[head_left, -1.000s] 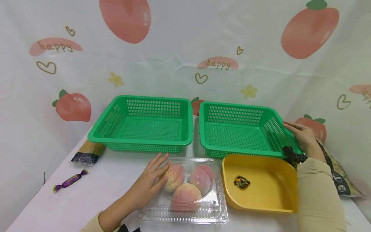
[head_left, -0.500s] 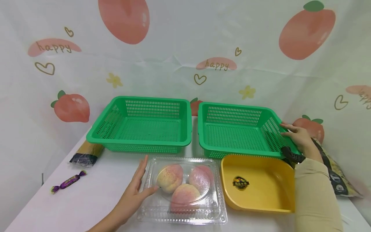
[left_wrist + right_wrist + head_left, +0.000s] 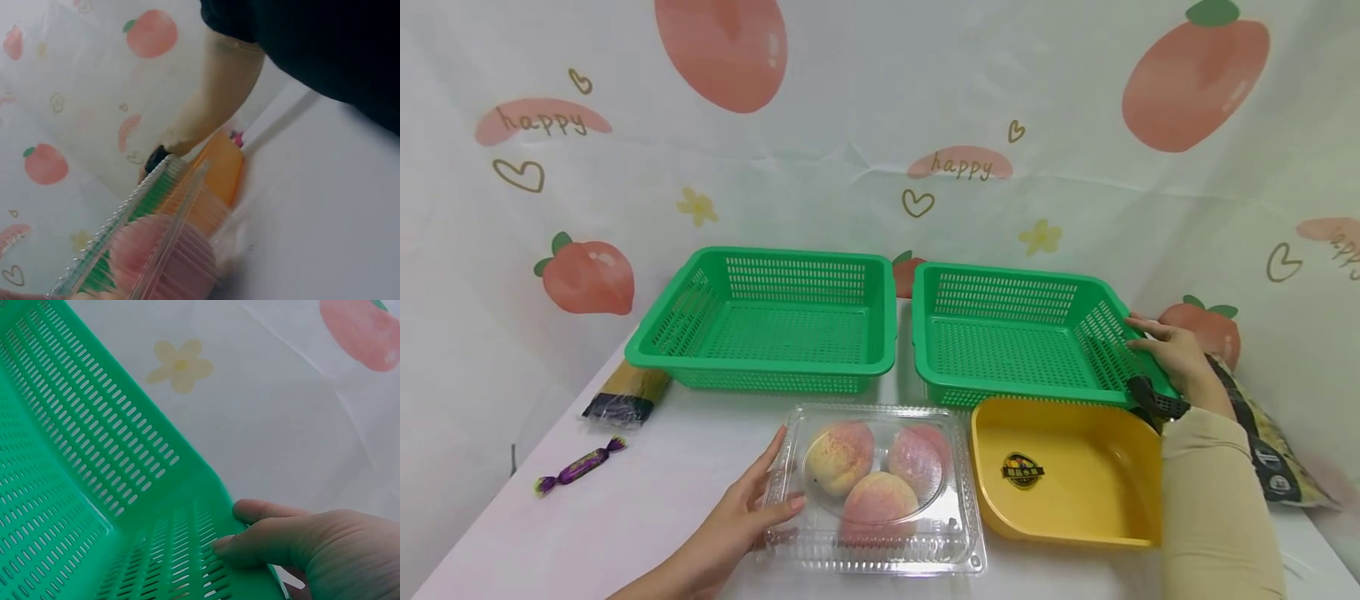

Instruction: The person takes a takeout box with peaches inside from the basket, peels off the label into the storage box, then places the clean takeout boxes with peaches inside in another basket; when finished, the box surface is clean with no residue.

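Left hand point(image 3: 741, 521) has slid off the lid and now pinches the clear peach box point(image 3: 880, 546) at its left edge; right hand point(image 3: 1172, 354) still holds the right green basket point(image 3: 1000, 350) rim.

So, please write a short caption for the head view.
Left hand grips a clear box of peaches; right hand holds a green basket.

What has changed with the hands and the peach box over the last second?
The left hand slid off the top of the clear peach box to its left edge, which it now grips. The right hand stays on the right green basket's rim. Baskets, yellow tray and candy have not moved.
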The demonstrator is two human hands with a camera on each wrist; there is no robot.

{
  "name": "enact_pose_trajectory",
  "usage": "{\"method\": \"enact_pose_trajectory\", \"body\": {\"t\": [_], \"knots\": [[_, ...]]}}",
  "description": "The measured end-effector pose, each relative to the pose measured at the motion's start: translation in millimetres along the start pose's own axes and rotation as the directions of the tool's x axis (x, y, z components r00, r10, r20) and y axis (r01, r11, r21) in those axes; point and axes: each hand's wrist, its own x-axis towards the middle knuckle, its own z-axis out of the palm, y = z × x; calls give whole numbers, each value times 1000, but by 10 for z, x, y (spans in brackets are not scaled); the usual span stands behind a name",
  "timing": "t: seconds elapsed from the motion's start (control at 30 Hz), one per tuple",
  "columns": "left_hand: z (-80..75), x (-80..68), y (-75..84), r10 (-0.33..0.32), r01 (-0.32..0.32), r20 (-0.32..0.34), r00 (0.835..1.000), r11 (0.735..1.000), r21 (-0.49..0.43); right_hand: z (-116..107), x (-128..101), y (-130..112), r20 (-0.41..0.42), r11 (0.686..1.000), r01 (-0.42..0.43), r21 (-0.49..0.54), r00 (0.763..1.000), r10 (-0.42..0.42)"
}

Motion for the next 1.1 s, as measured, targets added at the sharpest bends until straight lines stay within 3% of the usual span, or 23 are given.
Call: {"method": "enact_pose_trajectory", "body": {"t": [0.27, 0.5, 0.7, 0.87, 1.1], "knots": [[7, 1, 45, 6, -7, -30, 1000, 1000, -17, -10, -2, -1, 12, 1000, 5, 9, 1000, -5], [53, 13, 54, 15, -22, -132, 991, 998, -51, 2, -11, -8, -1, 1000, 9, -6, 1000, -9], [84, 40, 69, 6, -35, -212, 977, 990, -134, 19, -7, -4, -10, 1000, 8, -15, 1000, -8], [79, 33, 93, 15, -56, -214, 977, 981, -186, 20, -6, -6, 3, 1000, 1, 2, 1000, -1], [22, -7, 72, 97, -142, -217, 971, 969, -203, 2, -21, -10, 9, 999, -3, 37, 1000, 3]]}}
